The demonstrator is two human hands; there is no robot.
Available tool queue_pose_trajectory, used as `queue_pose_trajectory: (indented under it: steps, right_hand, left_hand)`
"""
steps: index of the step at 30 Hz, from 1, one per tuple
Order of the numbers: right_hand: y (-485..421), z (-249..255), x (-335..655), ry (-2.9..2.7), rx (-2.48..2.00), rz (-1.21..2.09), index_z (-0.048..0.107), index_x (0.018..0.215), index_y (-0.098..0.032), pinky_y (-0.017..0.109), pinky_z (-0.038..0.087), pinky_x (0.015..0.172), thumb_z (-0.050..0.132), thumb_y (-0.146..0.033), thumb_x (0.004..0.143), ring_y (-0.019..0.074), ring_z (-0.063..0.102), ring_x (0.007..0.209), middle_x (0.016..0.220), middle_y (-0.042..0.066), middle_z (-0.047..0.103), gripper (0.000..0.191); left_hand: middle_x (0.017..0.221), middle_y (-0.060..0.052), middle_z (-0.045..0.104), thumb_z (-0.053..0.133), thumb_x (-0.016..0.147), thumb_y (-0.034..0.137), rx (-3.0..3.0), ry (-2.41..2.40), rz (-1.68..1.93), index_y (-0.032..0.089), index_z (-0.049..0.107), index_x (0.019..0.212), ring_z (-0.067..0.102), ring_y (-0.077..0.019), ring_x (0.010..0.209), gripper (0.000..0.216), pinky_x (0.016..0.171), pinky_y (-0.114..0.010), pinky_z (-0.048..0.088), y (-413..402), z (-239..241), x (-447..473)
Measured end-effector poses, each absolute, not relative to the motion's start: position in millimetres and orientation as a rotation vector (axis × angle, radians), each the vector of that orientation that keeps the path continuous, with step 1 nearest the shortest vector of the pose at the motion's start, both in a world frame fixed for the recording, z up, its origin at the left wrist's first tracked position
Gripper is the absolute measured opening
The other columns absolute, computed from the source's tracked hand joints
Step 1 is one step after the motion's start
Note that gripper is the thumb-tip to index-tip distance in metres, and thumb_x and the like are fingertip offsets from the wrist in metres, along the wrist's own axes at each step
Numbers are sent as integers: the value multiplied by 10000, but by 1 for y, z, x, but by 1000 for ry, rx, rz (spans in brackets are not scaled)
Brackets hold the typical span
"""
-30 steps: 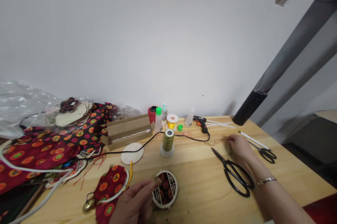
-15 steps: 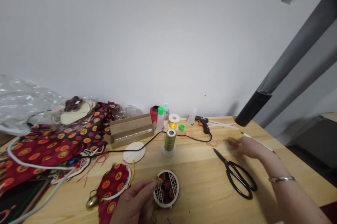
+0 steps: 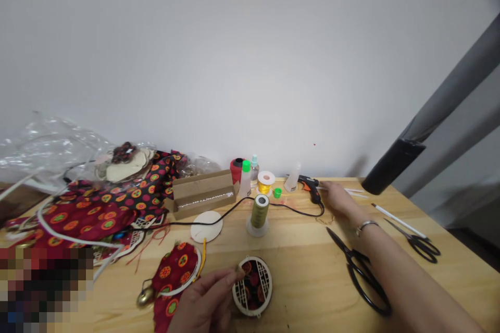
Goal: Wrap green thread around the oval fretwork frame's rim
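Right hand (image 3: 336, 196) beside glue gun (image 3: 314, 195)

The disc (image 3: 252, 287) has white latticework (image 3: 264, 278) over red-spotted black fabric (image 3: 254, 282).

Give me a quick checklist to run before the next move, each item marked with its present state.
1. Left hand pinched at the round latticed piece: ok, at its upper-left edge; what lies between the fingertips, cannot tell.
2. Right hand gripping the glue gun: cannot tell; the fingertips are at its rear end.
3. Forearm clear of the large scissors: cannot tell; it overlaps their handles in view.
4. Olive thread spool upright: ok.
5. Bottle beside the gun wearing a green cap: not ok; a loose green cap sits on the table.
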State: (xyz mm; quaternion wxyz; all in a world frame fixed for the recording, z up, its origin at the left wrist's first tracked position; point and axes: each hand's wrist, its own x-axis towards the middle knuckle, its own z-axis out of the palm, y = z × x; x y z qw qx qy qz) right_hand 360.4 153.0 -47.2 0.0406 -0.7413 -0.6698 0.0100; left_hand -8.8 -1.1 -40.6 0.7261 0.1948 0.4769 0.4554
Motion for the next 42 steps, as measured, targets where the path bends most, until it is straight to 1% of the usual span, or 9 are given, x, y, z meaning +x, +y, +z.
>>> queue_pose_trajectory:
  steps: [4,9,19,27,29,31,35,39,42]
  right_hand:
    - [149,-48,363,-2099,-2362,-4,535,1154,-152,404,507,805,538,-296,891,206,591,965,1156,87,567,300]
    - [134,-41,373,-2150,-2457,-89,536,1154,-149,407,506,809,540,-296,889,208,590,969,1157,89,566,303]
    - [129,-38,378,-2151,-2521,-187,536,1154,-154,407,505,810,536,-296,891,207,589,970,1160,87,565,299]
    - [122,-15,351,-2039,-2536,-185,536,1150,-151,413,503,812,541,-302,888,208,588,970,1155,85,566,302]
    - [119,-7,331,-2044,-2485,-165,566,1098,-137,391,492,806,526,-299,895,200,593,944,1103,89,593,263]
    - [115,0,306,-2109,-2383,-88,633,958,-98,303,449,760,457,-224,912,203,606,894,970,140,649,221]
    - [104,7,254,-2298,-2149,158,664,778,-141,220,379,622,446,-191,867,149,616,730,803,80,692,241]
    - [86,12,219,-2400,-1995,297,669,731,-142,217,336,574,472,-140,798,140,591,672,758,69,691,209]
    - [63,20,202,-2466,-1919,388,663,651,-149,227,305,519,504,-165,783,138,563,590,654,56,671,207]
  left_hand:
    - [418,90,323,834,496,353,416,1049,1004,137,731,643,221,-19,377,281,346,-120,202,-2,-41,-10]
    - [423,100,285,824,528,366,446,1029,975,135,727,649,183,-15,381,278,351,-123,193,-3,-45,-10]
    - [411,105,262,832,481,360,429,1088,1013,133,729,638,183,-11,374,295,350,-128,169,-4,-45,-3]
    - [393,101,290,839,470,384,417,1072,1008,142,721,624,187,-11,362,311,347,-136,161,-5,-45,-3]
    - [385,101,294,835,484,382,431,1069,983,144,720,627,187,-11,354,300,343,-137,160,-5,-47,-4]
    - [393,96,310,830,501,369,444,1065,969,143,720,637,206,-15,360,286,345,-137,176,-5,-49,-5]
    - [409,96,321,824,522,350,452,1040,953,136,712,639,204,-15,369,268,349,-136,182,-4,-47,-6]
    - [375,108,287,840,451,389,447,1061,945,136,702,602,181,-14,352,325,335,-141,173,-2,-42,-7]
    - [372,109,289,838,447,398,456,1066,953,132,711,619,179,-14,354,341,337,-140,167,-2,-41,-7]
